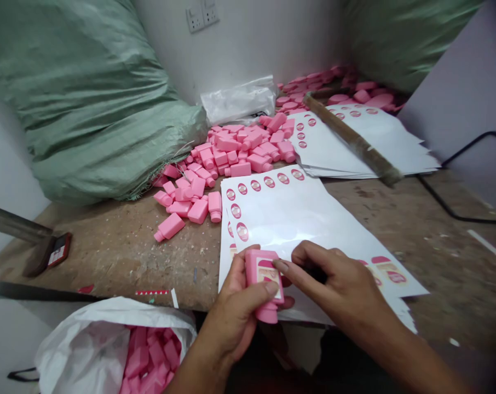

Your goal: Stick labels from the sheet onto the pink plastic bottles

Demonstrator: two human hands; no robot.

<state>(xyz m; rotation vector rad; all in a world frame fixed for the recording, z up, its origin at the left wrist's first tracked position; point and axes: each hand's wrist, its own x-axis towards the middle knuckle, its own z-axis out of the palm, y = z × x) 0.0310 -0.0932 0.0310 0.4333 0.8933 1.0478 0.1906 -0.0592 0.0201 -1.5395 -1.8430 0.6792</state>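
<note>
Bottle (252,273) sits in the left hand (237,306), its fingers closed around the sides and thumb pressing the sticker (266,272), in front of the sticker sheets (289,213). The right hand (338,284) meets the sticker's upper corner; I can't tell whether its fingers pinch anything. I'd worry about a crease or skew if that touch drags sideways, or the bottle turning under a loose grip.

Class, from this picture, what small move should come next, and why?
Probably smooth down the label with the right hand: it lies on the pink bottle gripped by the left hand, and the right hand is close beside its upper edge.
</note>
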